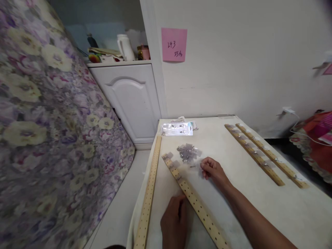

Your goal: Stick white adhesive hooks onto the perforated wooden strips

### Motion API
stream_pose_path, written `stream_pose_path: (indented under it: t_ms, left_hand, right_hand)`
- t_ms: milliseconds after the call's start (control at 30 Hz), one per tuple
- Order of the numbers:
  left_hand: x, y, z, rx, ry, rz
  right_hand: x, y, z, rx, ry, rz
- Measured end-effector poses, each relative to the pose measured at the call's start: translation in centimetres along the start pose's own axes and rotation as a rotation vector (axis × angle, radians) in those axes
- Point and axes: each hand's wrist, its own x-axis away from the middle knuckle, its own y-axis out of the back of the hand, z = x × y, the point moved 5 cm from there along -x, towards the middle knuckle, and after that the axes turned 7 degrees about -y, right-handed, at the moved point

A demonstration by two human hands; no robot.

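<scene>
My right hand (211, 168) is closed in a pinch at a small metal hook on a clear square pad (194, 166), held just above the table. Beside it lies a heap of similar clear-pad hooks (187, 153). A perforated wooden strip (195, 202) runs diagonally between my hands, with several clear-pad hooks (173, 166) along its far end. Against this strip's left edge is my left hand (174, 221), its fingers curled. Whatever those fingers may hold is hidden.
Another perforated strip (151, 186) lies along the table's left edge. Two strips bearing hooks (255, 152) lie at the right. Clear blister packaging (177, 128) is at the back of the cloth-covered table (207, 133). A floral curtain (64, 121) hangs at left, beside a white cabinet (129, 103).
</scene>
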Motion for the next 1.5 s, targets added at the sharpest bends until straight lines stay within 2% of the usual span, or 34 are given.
stream_pose_path:
  t_ms: [167,267,367,600,1500]
  left_hand:
    - [-0.1,0.2,-0.6,0.003,0.014,0.043]
    - [-0.1,0.1,-0.5,0.002,0.004,0.048]
    - [-0.1,0.1,-0.3,-0.014,-0.005,0.030]
    - [-0.1,-0.2,0.3,-0.103,-0.004,0.075]
    - [0.0,-0.6,0.2,-0.129,-0.120,0.095]
  right_hand:
    - [2.8,-2.2,-0.7,-0.089,-0.099,0.264]
    - [3.5,-3.3,-1.5,-0.027,-0.134,0.333]
    - [3.4,-3.8,-1.8,0.018,-0.135,0.335]
    - [3.2,-4.1,-2.2,0.070,-0.154,0.319]
    - [3.6,-3.9,-1.8,0.161,-0.140,0.276]
